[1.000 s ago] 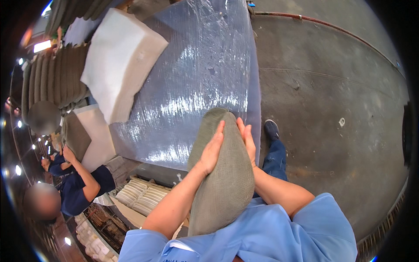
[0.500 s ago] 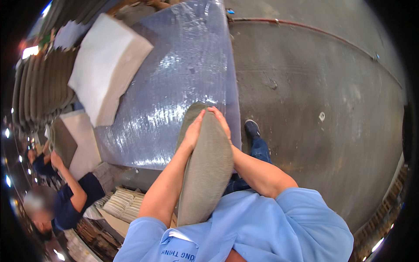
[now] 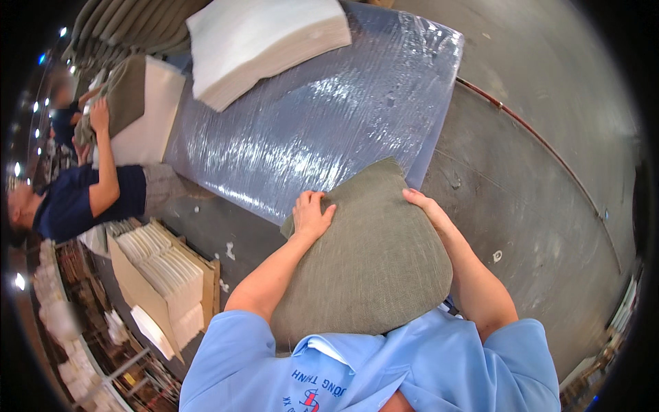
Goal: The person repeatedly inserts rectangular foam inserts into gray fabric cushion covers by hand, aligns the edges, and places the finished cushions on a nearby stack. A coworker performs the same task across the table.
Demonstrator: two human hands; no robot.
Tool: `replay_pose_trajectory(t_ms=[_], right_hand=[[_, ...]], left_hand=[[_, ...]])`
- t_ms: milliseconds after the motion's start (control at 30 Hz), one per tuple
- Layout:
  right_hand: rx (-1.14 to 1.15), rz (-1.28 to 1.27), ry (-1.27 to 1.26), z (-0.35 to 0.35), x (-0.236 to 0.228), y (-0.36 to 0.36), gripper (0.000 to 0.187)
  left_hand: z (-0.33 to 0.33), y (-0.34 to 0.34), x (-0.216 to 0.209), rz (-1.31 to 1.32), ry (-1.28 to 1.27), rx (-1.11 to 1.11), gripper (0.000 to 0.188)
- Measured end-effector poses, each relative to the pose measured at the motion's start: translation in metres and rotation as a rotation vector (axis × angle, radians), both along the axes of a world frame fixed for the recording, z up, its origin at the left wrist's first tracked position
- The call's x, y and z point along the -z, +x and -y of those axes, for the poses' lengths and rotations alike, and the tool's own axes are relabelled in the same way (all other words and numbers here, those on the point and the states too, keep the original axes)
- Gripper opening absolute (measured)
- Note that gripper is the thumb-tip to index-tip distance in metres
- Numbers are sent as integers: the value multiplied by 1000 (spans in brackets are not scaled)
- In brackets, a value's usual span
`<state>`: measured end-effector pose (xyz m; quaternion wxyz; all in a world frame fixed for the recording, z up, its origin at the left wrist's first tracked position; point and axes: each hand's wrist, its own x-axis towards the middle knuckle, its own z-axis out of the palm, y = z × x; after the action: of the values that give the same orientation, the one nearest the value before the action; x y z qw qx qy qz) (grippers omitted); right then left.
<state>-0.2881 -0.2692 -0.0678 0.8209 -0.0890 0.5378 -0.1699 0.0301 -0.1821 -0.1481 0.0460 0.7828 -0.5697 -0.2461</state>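
Note:
A grey-green fabric cushion (image 3: pixel 367 254) is held against the front of my body, its broad face turned up toward me. My left hand (image 3: pixel 313 214) grips its far left edge, thumb on top and fingers bent over the side. On the opposite edge, my right hand (image 3: pixel 427 209) clasps the far right part, with its fingertips partly hidden by the fabric. Just beyond the cushion lies a table surface (image 3: pixel 274 130) wrapped in shiny clear film over blue-grey. The cushion's far corner overlaps the near edge of that surface.
A stack of white padding sheets (image 3: pixel 274 44) lies on the table's far left. More cushions (image 3: pixel 130 24) stand in a row behind it. At left, a co-worker in dark blue (image 3: pixel 93 196) handles another grey-green cushion (image 3: pixel 125 96). Near them sits an open cardboard box (image 3: pixel 147 292) of white pieces.
The cushion has turned from edge-on to broad face up, and my hands have moved apart from its far tip to its two sides. My view has swung left.

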Motion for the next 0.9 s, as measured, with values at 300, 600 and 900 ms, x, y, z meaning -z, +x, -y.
replay_pose_trajectory(t_ms=[300, 600, 900], right_hand=[[-254, -27, -11, -21, -36, -5, 83], [-810, -242, -149, 17, -33, 10, 76], [-2171, -506, -1115, 0, 16, 176, 78]], left_hand=[[-86, -23, -6, -27, 34, -111, 60], [-81, -24, 18, -23, -139, -66, 21], [-91, 5, 6, -665, -17, -303, 25]])
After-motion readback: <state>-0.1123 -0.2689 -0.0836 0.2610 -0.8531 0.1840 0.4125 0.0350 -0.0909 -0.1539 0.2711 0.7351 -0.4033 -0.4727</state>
